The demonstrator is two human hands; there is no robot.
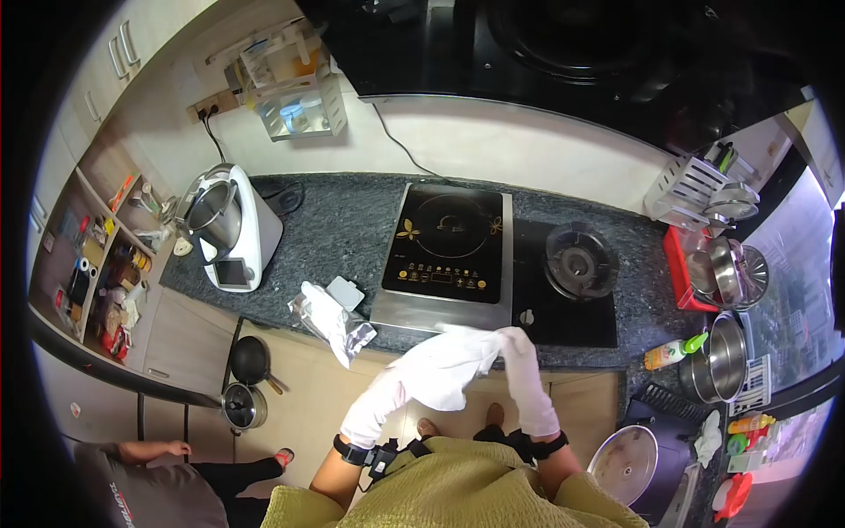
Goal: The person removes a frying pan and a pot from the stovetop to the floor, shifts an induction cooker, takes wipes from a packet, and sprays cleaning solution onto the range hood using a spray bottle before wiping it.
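Observation:
Both my hands wear white gloves or sleeves, with dark bands at the wrists. Between them, at the counter's front edge, hangs a crumpled white cloth [451, 368]. My left hand [387, 400] is closed on its left side, the fingers partly lost against the white fabric. At the upper right corner of the cloth, my right hand [521, 352] grips it. Just beyond lies an induction cooktop [447, 242] with a black glass top and gold markings. A crumpled silver-white packet [330, 321] lies left of my hands, beside a small grey lid-like piece [345, 293].
A white food processor [251, 233] stands at the left. Right of the cooktop is a gas burner [581, 261]. A red rack [682, 268] with steel bowls, a spray bottle [676, 352] and a steel pot [726, 356] line the right. Another person [150, 484] is at lower left.

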